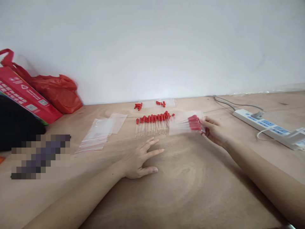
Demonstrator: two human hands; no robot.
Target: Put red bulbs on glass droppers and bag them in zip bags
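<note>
My right hand point(213, 129) pinches the right end of a clear zip bag point(179, 125) that contains several red-bulbed droppers point(194, 123). The bag is held just right of a row of glass droppers with red rubber bulbs point(152, 118), side by side on the table with tips toward me. My left hand point(140, 157) is open, fingers spread, close in front of that row and holding nothing. Behind the row lie loose red bulbs point(138, 106) and a few more bulbs point(161, 103) by another clear bag point(171, 101).
Flat clear zip bags point(96, 133) lie left of the row on the wooden table point(181, 190). A white power strip point(269, 125) with plugs and cables is at the right. Red bags point(57, 92) and a dark item point(19, 127) stand at the left, near a blurred-out object point(41, 156).
</note>
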